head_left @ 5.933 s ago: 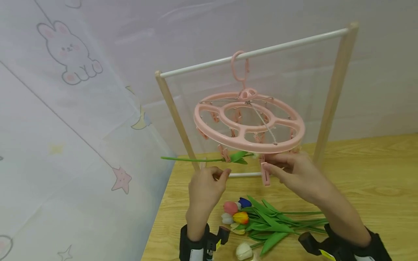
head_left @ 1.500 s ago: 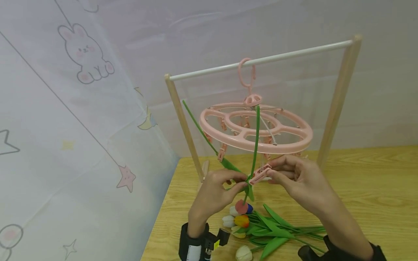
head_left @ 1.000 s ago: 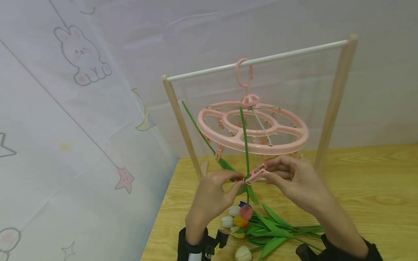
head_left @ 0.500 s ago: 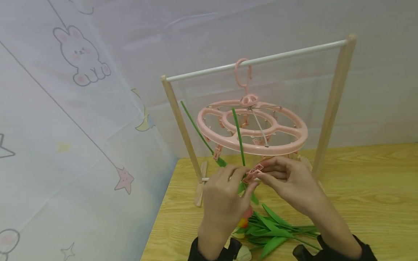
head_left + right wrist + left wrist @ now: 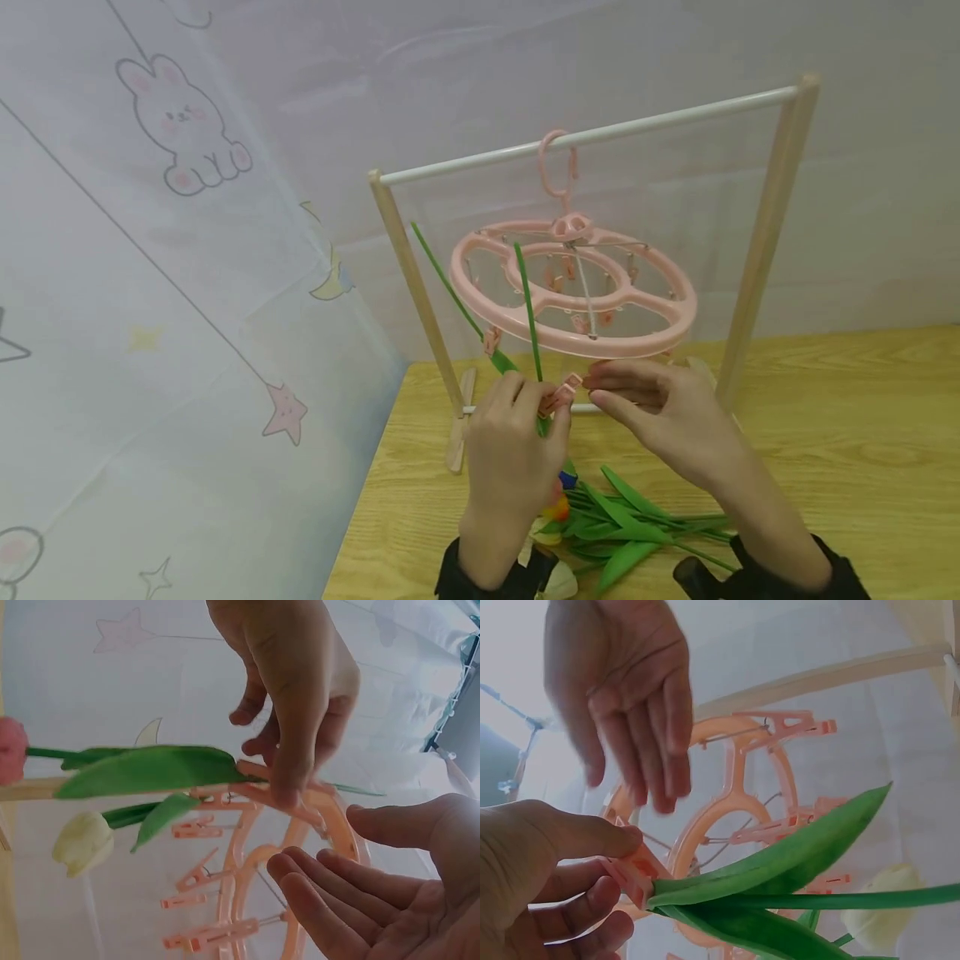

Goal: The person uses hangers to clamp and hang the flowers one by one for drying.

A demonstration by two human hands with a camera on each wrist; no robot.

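My left hand (image 5: 510, 442) pinches a pink clothespin (image 5: 641, 874) between thumb and fingers. The clothespin's jaws sit on the stem of a pink tulip (image 5: 10, 750), just by its green leaves (image 5: 150, 771). That tulip hangs head down, its bare stem (image 5: 529, 312) rising in front of the round pink clip hanger (image 5: 637, 344). My right hand (image 5: 675, 408) is close by on the right, fingers extended and apart from the clothespin. A pale yellow-white tulip (image 5: 82, 844) hangs from another clothespin (image 5: 491, 341) at the hanger's left.
The hanger hooks over the white rod (image 5: 675, 119) of a wooden stand (image 5: 768, 233). Several artificial tulips (image 5: 637, 533) lie on the wooden table (image 5: 847, 433) below, partly behind my left hand. More clothespins (image 5: 199, 900) dangle from the hanger. A printed curtain (image 5: 225, 333) covers the left side.
The pink tulip has been brought up to the clothespin. My left hand has shifted from its stem onto the clothespin, and my right hand has let the clothespin go. The hanger has turned slightly.
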